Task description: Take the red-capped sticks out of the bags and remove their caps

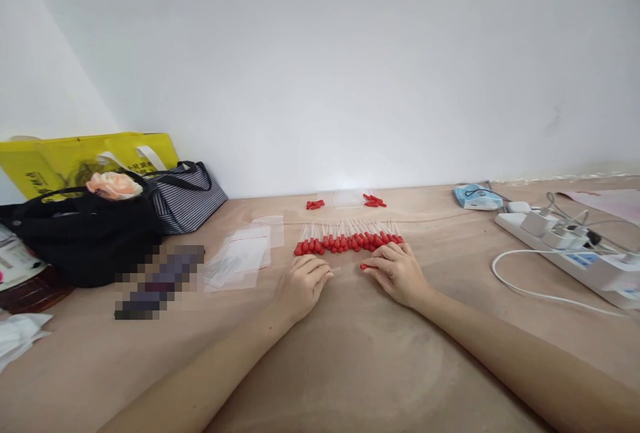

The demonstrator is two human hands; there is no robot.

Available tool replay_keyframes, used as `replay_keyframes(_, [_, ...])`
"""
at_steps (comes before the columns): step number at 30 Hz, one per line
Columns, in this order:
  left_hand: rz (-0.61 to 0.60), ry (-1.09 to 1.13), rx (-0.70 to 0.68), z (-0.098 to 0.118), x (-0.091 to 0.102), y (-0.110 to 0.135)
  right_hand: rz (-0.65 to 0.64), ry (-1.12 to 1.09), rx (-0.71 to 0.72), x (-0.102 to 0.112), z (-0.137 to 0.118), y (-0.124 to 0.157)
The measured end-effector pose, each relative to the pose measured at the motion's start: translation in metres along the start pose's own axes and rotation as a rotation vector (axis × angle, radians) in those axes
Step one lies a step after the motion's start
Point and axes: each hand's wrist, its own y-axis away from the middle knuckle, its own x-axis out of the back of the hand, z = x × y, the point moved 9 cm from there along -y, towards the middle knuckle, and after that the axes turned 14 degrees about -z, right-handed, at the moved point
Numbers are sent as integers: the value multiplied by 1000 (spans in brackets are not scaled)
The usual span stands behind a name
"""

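My left hand (303,281) is closed in a pinch on a thin clear tube (337,269), whose end pokes out to the right past the fingertips. Facing it, my right hand (397,274) pinches a small red rubber bulb (364,266). A gap separates tube and bulb. Just beyond both hands lies a row of droppers (345,241), red bulbs toward me and thin clear stems pointing to the wall. Farther back are two small piles of red bulbs (315,204), with a bundle of clear tubes (349,200) between them.
Clear zip bags (243,253) lie left of the hands, beside a pixelated dark object (160,283). A black bag (90,240), a striped bag (187,200) and a yellow bag (65,160) stand at left. On the right are a power strip (580,260) with cables and a blue mask (477,197).
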Motion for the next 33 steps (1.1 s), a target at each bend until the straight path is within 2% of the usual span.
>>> replay_keyframes(3, [-41, 77, 106, 2, 1, -7, -31, -1, -90, -4, 11, 2])
replay_keyframes(6, [-153, 265, 271, -8, -6, -19, -62, 18, -165, -6, 22, 6])
replay_keyframes(10, [-370, 726, 583, -29, -43, -32, -104, -6, -236, -5, 37, 11])
replay_keyframes(13, [-450, 877, 696, -30, -63, -41, -104, -84, -269, -3, 46, 12])
replay_keyframes(17, [-461, 913, 739, -25, -76, -50, -84, -218, -263, -5, 50, 9])
replay_keyframes(20, [-442, 885, 753, -24, -81, -50, -80, -231, -284, -8, 51, 7])
replay_keyframes(28, [-386, 721, 776, -25, -70, -50, -113, -155, -315, -7, 47, 4])
replay_keyframes(31, [-365, 706, 717, -22, -68, -50, -74, -120, -352, -2, 47, 7])
replay_keyframes(33, [-301, 708, 627, -22, -64, -47, -21, -99, -388, 4, 52, 9])
